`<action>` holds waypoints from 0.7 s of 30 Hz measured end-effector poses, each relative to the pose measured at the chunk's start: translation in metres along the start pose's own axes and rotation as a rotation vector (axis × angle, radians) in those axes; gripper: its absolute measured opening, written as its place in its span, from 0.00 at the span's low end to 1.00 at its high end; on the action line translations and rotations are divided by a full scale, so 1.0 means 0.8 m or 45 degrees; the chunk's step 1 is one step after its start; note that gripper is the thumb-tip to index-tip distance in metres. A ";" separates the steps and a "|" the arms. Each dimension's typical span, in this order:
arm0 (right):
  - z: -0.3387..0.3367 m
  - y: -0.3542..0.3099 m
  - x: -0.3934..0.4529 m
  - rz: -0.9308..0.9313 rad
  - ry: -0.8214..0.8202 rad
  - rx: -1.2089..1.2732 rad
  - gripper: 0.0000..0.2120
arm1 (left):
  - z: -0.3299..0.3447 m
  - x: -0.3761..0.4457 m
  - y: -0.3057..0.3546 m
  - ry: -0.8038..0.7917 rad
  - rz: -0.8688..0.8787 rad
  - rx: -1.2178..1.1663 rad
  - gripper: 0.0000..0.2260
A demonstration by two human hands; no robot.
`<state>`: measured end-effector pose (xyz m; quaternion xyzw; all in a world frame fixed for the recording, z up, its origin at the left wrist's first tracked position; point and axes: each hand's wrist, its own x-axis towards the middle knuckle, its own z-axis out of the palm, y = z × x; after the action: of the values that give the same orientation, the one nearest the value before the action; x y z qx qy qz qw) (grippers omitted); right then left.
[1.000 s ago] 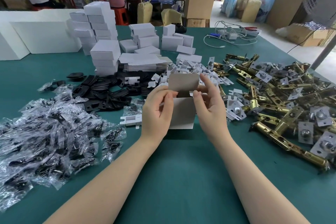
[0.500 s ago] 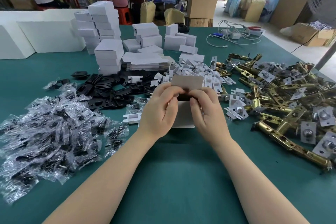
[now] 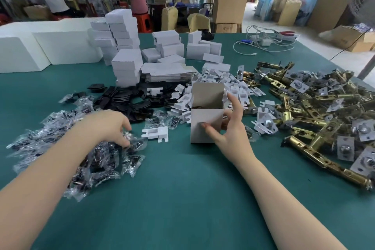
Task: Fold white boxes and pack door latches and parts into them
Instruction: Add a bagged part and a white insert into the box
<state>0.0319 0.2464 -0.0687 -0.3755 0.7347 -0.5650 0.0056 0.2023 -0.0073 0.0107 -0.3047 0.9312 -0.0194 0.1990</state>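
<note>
A small white box (image 3: 203, 126) stands upright on the green table, lid flap raised, with something dark inside. My right hand (image 3: 227, 126) holds it from the right, thumb on the front face and fingers round the far side. My left hand (image 3: 109, 126) is down on the heap of clear plastic parts bags (image 3: 60, 148) at the left, fingertips curled onto one bag. Brass door latches (image 3: 316, 115) lie piled at the right. White card inserts (image 3: 219, 85) are heaped behind the box, one insert (image 3: 156, 134) lying loose in front.
Black plates (image 3: 125, 101) lie behind the bags. Stacks of folded white boxes (image 3: 123, 46) and flat box blanks (image 3: 166, 73) stand at the back. Large white boxes (image 3: 40, 50) sit far left, cables (image 3: 263, 42) far right. Two people work at a bench beyond the green table (image 3: 182, 189).
My left hand has left the box and moved left onto the bag heap. The box's lid flap, pressed down half a second ago, stands up again. My right hand alone holds the box.
</note>
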 end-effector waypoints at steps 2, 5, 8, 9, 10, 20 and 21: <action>0.001 0.001 0.000 -0.009 0.005 0.008 0.42 | 0.009 0.004 -0.002 0.173 0.018 0.013 0.14; 0.001 0.004 -0.002 -0.017 0.008 0.026 0.43 | 0.005 0.009 -0.009 0.260 0.040 -0.044 0.08; 0.000 0.005 -0.002 -0.004 0.006 0.007 0.43 | -0.005 0.012 -0.015 0.322 0.055 -0.288 0.07; 0.001 0.005 -0.002 -0.004 0.009 0.004 0.43 | -0.010 0.012 -0.016 0.340 0.065 -0.357 0.07; 0.000 0.006 -0.001 -0.004 0.012 0.006 0.43 | -0.013 0.013 -0.016 0.352 0.074 -0.410 0.07; 0.001 0.009 0.001 -0.016 0.020 0.008 0.42 | -0.055 0.019 -0.007 0.735 0.043 -1.299 0.05; 0.001 0.009 0.001 -0.022 0.021 0.009 0.42 | -0.058 0.022 -0.005 0.672 0.069 -1.341 0.05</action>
<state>0.0279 0.2460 -0.0751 -0.3771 0.7295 -0.5706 -0.0040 0.1736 -0.0247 0.0476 -0.3235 0.8409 0.3757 -0.2170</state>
